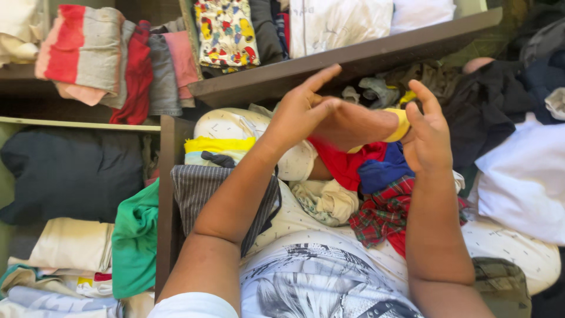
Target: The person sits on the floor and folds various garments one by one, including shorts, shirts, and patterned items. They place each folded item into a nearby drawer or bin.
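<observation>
So the thing in play is a small yellow-cuffed garment (399, 125), maybe a sleeve or a kid's sock, hard to tell, sitting right between both hands above the heap of clothes. Its long axis runs roughly 9 to 3 o'clock. The left hand (303, 115) lies flat with fingers straight and pressed together, pointing toward 2 o'clock, resting on the near end of it. The right hand (428, 132) is at 3 o'clock from it, fingers spread loosely and curled at the yellow cuff, touching or just about; I can't tell if it's pinching. Underneath sit a red cloth (341, 165), a blue cloth (379, 174) and a red plaid shirt (382, 215). At 12 o'clock a wooden shelf (353, 62) holds folded clothes.
</observation>
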